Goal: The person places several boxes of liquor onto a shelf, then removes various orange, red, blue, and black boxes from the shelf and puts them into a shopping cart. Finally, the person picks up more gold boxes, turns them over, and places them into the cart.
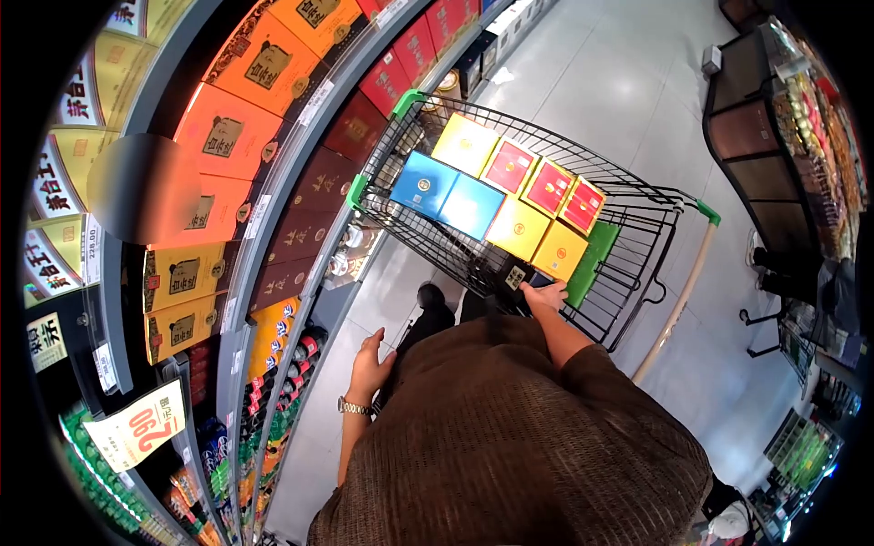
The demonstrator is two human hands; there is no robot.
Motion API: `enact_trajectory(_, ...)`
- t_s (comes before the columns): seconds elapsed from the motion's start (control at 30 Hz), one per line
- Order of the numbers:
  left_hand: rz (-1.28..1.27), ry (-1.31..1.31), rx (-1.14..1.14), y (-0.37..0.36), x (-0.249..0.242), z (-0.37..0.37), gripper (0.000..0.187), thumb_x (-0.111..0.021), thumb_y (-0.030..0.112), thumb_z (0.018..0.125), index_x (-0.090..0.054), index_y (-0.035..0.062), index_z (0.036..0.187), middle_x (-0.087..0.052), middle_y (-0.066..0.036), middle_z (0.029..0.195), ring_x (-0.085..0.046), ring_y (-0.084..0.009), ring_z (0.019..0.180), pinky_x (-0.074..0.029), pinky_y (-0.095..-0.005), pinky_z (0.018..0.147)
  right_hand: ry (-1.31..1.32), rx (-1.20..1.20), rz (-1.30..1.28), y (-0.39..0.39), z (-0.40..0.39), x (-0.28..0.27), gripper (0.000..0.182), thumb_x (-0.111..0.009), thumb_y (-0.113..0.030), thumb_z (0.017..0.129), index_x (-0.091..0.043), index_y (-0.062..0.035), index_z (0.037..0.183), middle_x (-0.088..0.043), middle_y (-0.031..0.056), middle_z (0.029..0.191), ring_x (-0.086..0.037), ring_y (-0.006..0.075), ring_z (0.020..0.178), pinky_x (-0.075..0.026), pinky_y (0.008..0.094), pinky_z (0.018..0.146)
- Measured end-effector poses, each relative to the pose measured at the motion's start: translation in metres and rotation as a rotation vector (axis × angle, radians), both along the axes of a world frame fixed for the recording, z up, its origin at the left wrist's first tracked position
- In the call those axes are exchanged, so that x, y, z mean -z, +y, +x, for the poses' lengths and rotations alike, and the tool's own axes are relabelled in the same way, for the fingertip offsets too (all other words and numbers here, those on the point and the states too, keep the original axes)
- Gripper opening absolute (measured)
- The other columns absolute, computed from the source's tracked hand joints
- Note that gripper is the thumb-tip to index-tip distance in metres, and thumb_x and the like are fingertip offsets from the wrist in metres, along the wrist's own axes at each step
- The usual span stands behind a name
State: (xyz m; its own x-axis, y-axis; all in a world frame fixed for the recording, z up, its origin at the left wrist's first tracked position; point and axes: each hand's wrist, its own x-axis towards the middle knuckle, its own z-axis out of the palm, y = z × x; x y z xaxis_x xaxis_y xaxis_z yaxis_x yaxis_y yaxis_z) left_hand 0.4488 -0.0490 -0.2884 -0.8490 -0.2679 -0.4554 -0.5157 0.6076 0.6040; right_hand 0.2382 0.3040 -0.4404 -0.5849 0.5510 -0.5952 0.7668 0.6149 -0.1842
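Orange 白云边 boxes [223, 135] left, "228.00" tag [92, 250], left hand [368, 369] unclasped, right hand [548, 297] on dark box [513, 278], grip unclear, open floor [596, 77] far

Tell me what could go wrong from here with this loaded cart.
The right hand is at a dark box, while the left hand is free of it: the box might slip if poorly held.
The cart's green corner appears close to the shelved maroon boxes; rolling that way could knock them.
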Motion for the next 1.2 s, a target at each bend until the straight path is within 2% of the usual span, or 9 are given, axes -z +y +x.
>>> enact_trajectory(0.37,0.09,-0.043,-0.022,-0.009,0.001,0.009,0.059,-0.071,0.019,0.086,-0.05,0.0007,0.138,-0.06,-0.021,0.126,-0.061,-0.0356,0.113,-0.049,-0.0405,0.096,-0.106,-0.13,-0.059,0.009,-0.002,0.034,0.114,-0.089,-0.049,0.058,-0.029,0.0068,0.136,-0.036,0.0307,0.137,-0.049,0.0447,0.123,-0.047,0.0472,0.101)
enact_trajectory(0.43,0.073,0.081,0.027,-0.031,-0.007,-0.006,0.057,-0.071,0.019,0.085,-0.052,0.0003,0.136,-0.059,-0.022,0.126,-0.059,-0.0371,0.115,-0.048,-0.0405,0.098,-0.055,-0.135,0.023,0.007,0.002,0.048,0.109,-0.087,-0.049,0.057,-0.032,0.0117,0.129,-0.04,0.0303,0.132,-0.053,0.0449,0.113,-0.048,0.0447,0.099)
enact_trajectory(0.53,-0.025,0.283,0.024,-0.069,-0.075,-0.045,0.049,-0.068,0.012,0.086,-0.055,0.0006,0.132,-0.06,-0.022,0.124,-0.06,-0.0379,0.114,-0.048,-0.0406,0.098,-0.02,-0.358,0.239,0.008,0.007,0.07,0.078,-0.072,-0.054,0.064,-0.065,0.0086,0.11,-0.064,0.026,0.119,-0.059,0.0414,0.118,-0.043,0.0451,0.106)
enact_trajectory(0.67,-0.245,0.851,-0.147,-0.12,-0.187,-0.072,0.033,-0.064,-0.001,0.085,-0.065,0.0006,0.118,-0.066,-0.019,0.119,-0.064,-0.0334,0.111,-0.05,-0.037,0.096,0.057,-0.245,-0.031,-0.009,0.016,0.042,0.067,-0.074,-0.034,0.071,-0.054,0.0067,0.121,-0.048,0.0372,0.126,-0.055,0.0493,0.111,-0.046,0.0475,0.101)
enact_trajectory(0.83,-0.888,1.463,-0.383,-0.186,-0.303,-0.056,0.026,-0.064,-0.01,0.079,-0.067,0.0015,0.102,-0.066,-0.014,0.108,-0.064,-0.0276,0.102,-0.053,-0.0364,0.09,0.279,-0.558,-0.212,-0.015,0.005,0.055,0.038,-0.076,-0.03,0.073,-0.066,0.0009,0.093,-0.069,0.0233,0.092,-0.066,0.0406,0.091,-0.052,0.046,0.085)
enact_trajectory(0.87,-0.692,1.67,-0.408,-0.208,-0.308,-0.052,0.032,-0.062,-0.013,0.08,-0.063,-0.0011,0.11,-0.057,-0.014,0.12,-0.06,-0.0244,0.11,-0.052,-0.0365,0.095,0.334,-0.602,-0.238,-0.025,0.008,0.048,0.033,-0.075,-0.029,0.075,-0.068,-0.0001,0.09,-0.07,0.0203,0.086,-0.067,0.038,0.088,-0.052,0.0447,0.084)
enact_trajectory(0.97,-0.487,1.761,-0.577,-0.248,-0.363,-0.044,0.057,-0.06,-0.012,0.084,-0.044,-0.0006,0.138,-0.047,-0.015,0.137,-0.052,-0.0252,0.126,-0.044,-0.0389,0.108,0.404,-0.626,-0.468,-0.047,0.009,0.052,0.021,-0.072,-0.022,0.08,-0.069,-0.0028,0.09,-0.07,0.0156,0.085,-0.068,0.0292,0.085,-0.053,0.04,0.08)
enact_trajectory(1.07,-0.102,1.741,-0.626,-0.301,-0.402,-0.044,0.07,-0.07,-0.003,0.083,-0.038,0.001,0.145,-0.043,-0.016,0.144,-0.043,-0.0266,0.135,-0.039,-0.0417,0.112,0.458,-0.674,-0.562,-0.049,0.01,0.087,0.017,-0.071,-0.02,0.083,-0.07,-0.0035,0.087,-0.071,0.0123,0.08,-0.069,0.0242,0.077,-0.053,0.0356,0.075)
enact_trajectory(1.2,0.438,1.47,-0.436,-0.349,-0.442,-0.04,0.071,-0.073,0.004,0.084,-0.038,0.003,0.146,-0.053,-0.013,0.138,-0.055,-0.0206,0.124,-0.043,-0.0353,0.108,0.4,-0.613,-0.531,-0.043,0.012,0.081,0.017,-0.07,-0.02,0.082,-0.072,-0.0036,0.086,-0.072,0.0119,0.081,-0.069,0.0244,0.078,-0.053,0.0359,0.077)
